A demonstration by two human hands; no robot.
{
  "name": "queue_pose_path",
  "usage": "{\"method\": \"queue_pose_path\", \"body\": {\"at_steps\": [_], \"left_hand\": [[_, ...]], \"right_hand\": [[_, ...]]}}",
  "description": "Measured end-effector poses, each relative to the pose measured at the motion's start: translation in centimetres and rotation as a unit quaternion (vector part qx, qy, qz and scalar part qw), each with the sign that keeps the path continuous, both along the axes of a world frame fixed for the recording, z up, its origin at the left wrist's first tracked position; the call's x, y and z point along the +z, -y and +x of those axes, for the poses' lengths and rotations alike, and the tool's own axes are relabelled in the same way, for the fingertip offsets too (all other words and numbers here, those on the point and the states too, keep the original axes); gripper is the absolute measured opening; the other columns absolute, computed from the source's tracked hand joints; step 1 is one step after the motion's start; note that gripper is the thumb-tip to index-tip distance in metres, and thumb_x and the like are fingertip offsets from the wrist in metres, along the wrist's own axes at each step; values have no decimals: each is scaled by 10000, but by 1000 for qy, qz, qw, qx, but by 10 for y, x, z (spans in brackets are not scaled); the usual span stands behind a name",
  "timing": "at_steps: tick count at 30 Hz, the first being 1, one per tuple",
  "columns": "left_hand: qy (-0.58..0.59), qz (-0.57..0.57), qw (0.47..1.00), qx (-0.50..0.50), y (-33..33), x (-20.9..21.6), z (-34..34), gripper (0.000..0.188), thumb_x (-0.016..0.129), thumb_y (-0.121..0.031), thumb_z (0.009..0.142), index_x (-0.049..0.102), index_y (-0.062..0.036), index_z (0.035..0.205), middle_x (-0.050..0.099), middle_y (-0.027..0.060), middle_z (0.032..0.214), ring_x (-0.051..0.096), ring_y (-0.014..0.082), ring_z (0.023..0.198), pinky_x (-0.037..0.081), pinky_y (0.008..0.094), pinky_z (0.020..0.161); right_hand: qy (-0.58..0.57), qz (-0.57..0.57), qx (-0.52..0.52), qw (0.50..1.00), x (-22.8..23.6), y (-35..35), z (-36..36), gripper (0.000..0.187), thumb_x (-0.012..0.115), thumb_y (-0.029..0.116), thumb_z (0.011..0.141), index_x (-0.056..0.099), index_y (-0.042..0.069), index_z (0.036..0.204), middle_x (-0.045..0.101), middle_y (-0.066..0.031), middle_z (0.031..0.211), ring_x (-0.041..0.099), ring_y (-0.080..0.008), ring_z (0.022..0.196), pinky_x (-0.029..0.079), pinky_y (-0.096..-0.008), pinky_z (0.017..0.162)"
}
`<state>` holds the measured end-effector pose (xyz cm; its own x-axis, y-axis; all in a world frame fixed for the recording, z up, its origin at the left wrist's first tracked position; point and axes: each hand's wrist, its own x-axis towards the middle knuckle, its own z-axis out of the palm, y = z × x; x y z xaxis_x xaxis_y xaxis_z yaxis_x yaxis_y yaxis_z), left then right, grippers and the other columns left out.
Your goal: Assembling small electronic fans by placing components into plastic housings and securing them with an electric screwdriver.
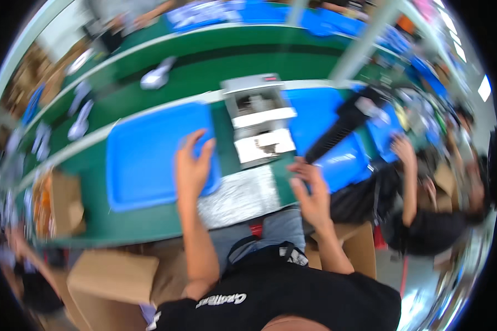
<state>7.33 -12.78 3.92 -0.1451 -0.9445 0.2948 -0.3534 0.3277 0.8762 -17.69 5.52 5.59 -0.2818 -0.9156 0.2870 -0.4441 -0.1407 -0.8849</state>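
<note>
My left hand (193, 168) hovers over the right side of a blue tray (143, 160), its fingers spread and nothing in them. On the right, my right hand (313, 196) has thumb and fingers apart. Its fingertips come close to the lower end of a long black ridged object (337, 135); blur hides whether they touch. That object slants across a second blue tray (345, 168). Between my hands stands a grey box-shaped device (251, 83) with a small red display and a bright, shiny front part. A silvery crinkled sheet (243, 198) lies at the table's near edge.
A cardboard box (66, 204) with orange contents stands at the table's left end. Open cartons (113, 276) sit below the near edge. Pale wrapped items (157, 74) lie on the green belt (204, 60) beyond. A co-worker's arm (408, 176) reaches in at right, beside a metal post (364, 44).
</note>
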Motion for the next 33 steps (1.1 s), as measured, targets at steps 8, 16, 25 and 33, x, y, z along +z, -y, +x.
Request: {"method": "queue_pose_path", "body": {"at_steps": [8, 16, 25, 33], "left_hand": [[-57, 5, 998, -24, 11, 11, -5, 319, 697, -182, 1041, 701, 21, 1287, 731, 146, 1251, 675, 244, 1180, 506, 381, 1055], [-109, 6, 994, -14, 0, 21, -3, 289, 669, -141, 1053, 693, 44, 1274, 728, 163, 1220, 685, 230, 1151, 516, 368, 1041], [20, -11, 998, 66, -72, 50, 39, 255, 655, -104, 1048, 685, 60, 1240, 717, 158, 1186, 679, 241, 1122, 510, 373, 1029], [44, 41, 965, 256, -178, 82, 131, 247, 650, -90, 1053, 693, 60, 1244, 731, 118, 1182, 679, 202, 1135, 515, 350, 1043]], "right_hand": [[69, 174, 337, 923, 88, -62, -55, 415, 692, 181, 1047, 634, -26, 1402, 786, -153, 1144, 773, -260, 1044, 589, -359, 938], [67, 40, -88, 993, 79, -18, -222, 307, 675, 252, 1050, 695, -3, 1219, 740, -97, 1095, 717, -171, 996, 588, -313, 822], [-386, 203, -181, 882, -10, 117, -539, 1072, 756, 104, 657, 385, 316, 1640, 337, -349, 1628, 391, -501, 1508, 395, -523, 1230], [-369, 141, -82, 915, -73, 144, -634, 664, 668, 99, 876, 544, 6, 1521, 598, -240, 1508, 539, -374, 1432, 405, -421, 1219]]}}
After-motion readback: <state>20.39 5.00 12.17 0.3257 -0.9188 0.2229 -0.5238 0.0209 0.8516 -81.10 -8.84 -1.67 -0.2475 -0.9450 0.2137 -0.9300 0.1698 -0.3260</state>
